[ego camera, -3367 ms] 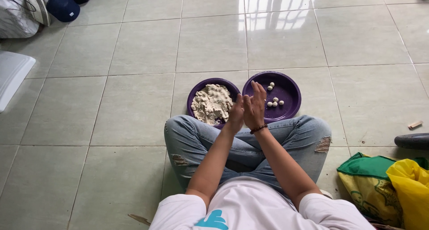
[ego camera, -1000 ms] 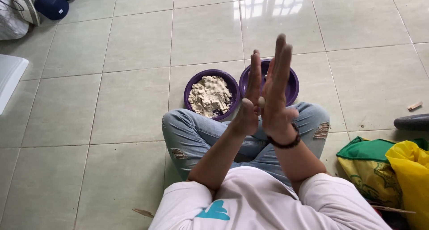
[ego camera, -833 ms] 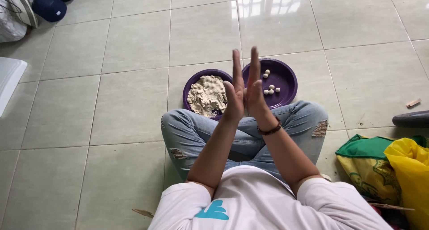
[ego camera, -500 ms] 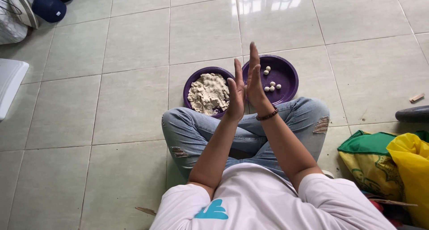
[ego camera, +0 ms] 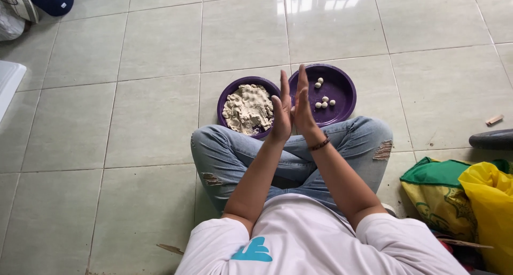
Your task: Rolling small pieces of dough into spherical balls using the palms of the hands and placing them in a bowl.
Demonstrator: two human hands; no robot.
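Rolling between flat palms | left hand (ego camera: 281, 117) is pressing against right hand (ego camera: 302, 107), contents hidden | above purple round plastic bowl of pale dough (ego camera: 248, 110) | keeping pressure light and even is advisable

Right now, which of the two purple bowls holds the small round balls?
The purple bowl on the right, in front of the right hand; the left bowl holds one big crumbly pale dough heap instead.

A green and yellow printed sack (ego camera: 434, 200) beside a yellow plastic bag (ego camera: 491, 205), lower right.
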